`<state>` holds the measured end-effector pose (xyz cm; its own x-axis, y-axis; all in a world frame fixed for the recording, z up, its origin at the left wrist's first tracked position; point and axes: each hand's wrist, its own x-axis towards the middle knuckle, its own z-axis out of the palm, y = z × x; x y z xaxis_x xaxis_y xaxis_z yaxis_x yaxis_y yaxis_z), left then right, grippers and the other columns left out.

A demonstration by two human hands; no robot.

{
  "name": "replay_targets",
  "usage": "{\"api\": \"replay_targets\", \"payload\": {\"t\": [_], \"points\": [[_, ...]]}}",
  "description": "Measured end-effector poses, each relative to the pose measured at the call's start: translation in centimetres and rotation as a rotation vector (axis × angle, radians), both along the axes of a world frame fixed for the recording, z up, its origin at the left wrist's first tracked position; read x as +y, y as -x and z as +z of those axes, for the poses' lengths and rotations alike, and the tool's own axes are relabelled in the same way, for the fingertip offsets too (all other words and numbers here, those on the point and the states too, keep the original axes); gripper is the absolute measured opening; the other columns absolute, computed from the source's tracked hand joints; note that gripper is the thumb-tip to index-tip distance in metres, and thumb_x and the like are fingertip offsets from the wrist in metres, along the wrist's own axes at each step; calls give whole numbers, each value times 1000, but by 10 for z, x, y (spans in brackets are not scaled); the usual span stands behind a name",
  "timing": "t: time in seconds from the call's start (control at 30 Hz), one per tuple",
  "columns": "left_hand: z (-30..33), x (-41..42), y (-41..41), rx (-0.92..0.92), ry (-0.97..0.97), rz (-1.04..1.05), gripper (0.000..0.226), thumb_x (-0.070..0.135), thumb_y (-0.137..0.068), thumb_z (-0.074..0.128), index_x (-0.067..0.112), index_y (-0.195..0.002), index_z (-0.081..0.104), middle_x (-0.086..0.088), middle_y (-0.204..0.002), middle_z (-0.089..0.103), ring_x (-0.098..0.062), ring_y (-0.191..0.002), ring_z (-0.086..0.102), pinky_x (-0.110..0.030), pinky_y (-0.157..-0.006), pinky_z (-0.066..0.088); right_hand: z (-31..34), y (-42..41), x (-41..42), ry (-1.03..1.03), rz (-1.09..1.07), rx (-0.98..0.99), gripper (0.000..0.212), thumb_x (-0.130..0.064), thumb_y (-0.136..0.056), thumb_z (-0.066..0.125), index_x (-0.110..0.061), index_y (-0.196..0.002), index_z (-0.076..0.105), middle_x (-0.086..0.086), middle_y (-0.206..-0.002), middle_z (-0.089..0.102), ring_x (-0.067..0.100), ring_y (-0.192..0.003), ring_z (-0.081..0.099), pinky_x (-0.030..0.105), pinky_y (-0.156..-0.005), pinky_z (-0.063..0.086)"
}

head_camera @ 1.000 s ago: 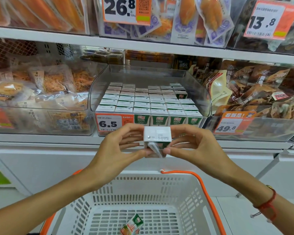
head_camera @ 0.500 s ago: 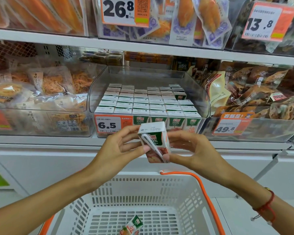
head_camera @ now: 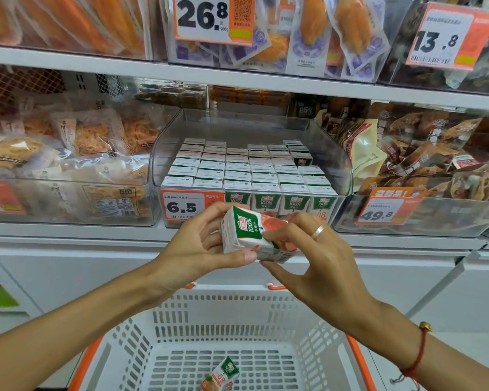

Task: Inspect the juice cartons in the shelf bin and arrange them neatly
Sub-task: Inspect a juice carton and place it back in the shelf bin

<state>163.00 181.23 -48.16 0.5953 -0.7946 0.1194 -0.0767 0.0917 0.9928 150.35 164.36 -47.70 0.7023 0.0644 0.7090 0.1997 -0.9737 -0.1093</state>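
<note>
A small green, white and red juice carton (head_camera: 249,234) is held tilted in front of the shelf, its printed face towards me. My left hand (head_camera: 201,244) grips its left side, thumb under the bottom edge. My right hand (head_camera: 308,258) pinches its right end with curled fingers; a ring is on one finger. Behind it, a clear shelf bin (head_camera: 342,170) holds several rows of the same cartons (head_camera: 237,170) standing upright, with one gap in the right rear part.
A white basket with orange rim (head_camera: 359,359) sits below my hands, with one juice carton (head_camera: 222,375) lying in it. Bins of packaged snacks (head_camera: 68,153) flank the juice bin. A 6.5 price tag (head_camera: 185,206) hangs on the bin front.
Both hands have turned the carton from top-facing to tilted on its side, showing the printed front. The view has moved slightly closer to the shelf.
</note>
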Motion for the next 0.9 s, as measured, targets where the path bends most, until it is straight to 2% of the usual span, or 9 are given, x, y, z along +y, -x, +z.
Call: {"api": "replay_targets", "payload": {"t": [0.13, 0.23, 0.3, 0.43, 0.5, 0.57, 0.7, 0.8, 0.9], "points": [[0, 0, 0, 0, 7, 18, 63, 15, -67, 85, 21, -123, 55, 3, -115, 71, -11, -107, 67, -13, -84, 51, -1, -2, -4, -4, 16, -2, 33, -22, -74, 84, -13, -102, 69, 2, -92, 64, 23, -79, 60, 39, -56, 52], [-2, -2, 1, 67, -43, 68, 55, 36, -66, 80, 27, -117, 60, 5, -110, 73, -12, -104, 69, -18, -82, 55, -1, -2, -5, -171, 39, 98, 36, -32, -81, 76, -20, -114, 68, -7, -102, 67, 14, -89, 63, 34, -68, 54], [-3, -2, 0, 145, -101, 32, 57, 47, -66, 77, 28, -118, 61, 1, -109, 74, -16, -103, 70, -25, -81, 58, 1, -4, -5, -446, 63, 188, 30, -33, -86, 72, -25, -115, 67, -14, -103, 70, 5, -92, 65, 25, -76, 54], [-4, 1, -9, 200, -125, -96, 51, 39, -75, 79, 35, -123, 63, 6, -123, 68, -12, -114, 64, -25, -85, 56, 16, -11, -15, -1348, 86, 613, 16, -17, -93, 62, -21, -101, 75, 1, -97, 76, 14, -89, 70, 25, -82, 58], [-3, 0, -13, 184, -102, -146, 55, 34, -72, 80, 42, -124, 62, 14, -129, 63, -9, -119, 61, -22, -89, 54, 22, -10, -20, -1617, 88, 771, 24, -14, -95, 57, -18, -91, 80, 8, -99, 76, 17, -83, 72, 27, -79, 60], [-2, -1, -15, 212, -70, -175, 60, 30, -72, 81, 41, -127, 60, 11, -131, 62, -9, -122, 59, -22, -92, 52, 26, -8, -22, -1752, 123, 852, 28, -11, -95, 54, -14, -87, 81, 15, -100, 74, 20, -77, 73, 29, -74, 61], [1, -2, -18, 177, -47, -166, 55, 36, -66, 86, 36, -118, 68, 2, -125, 67, -14, -120, 61, -25, -94, 52, 29, -8, -21, -1676, 148, 917, 24, -20, -96, 55, -9, -103, 76, 16, -107, 73, 22, -83, 74, 30, -77, 61], [2, -8, -14, 183, -26, -44, 55, 33, -66, 89, 36, -116, 68, -1, -117, 71, -14, -117, 63, -21, -87, 54, 32, -8, -21, -1401, 139, 854, 36, -47, -85, 62, -22, -110, 70, 3, -100, 76, 19, -91, 74, 24, -76, 59], [3, -22, -7, 169, -33, 62, 67, 34, -62, 85, 32, -125, 62, 1, -113, 73, -14, -114, 64, -22, -85, 55, 32, -6, -21, -1144, 84, 670, 51, -60, -65, 69, -35, -109, 67, -14, -93, 73, 5, -87, 72, 16, -71, 56]]}}
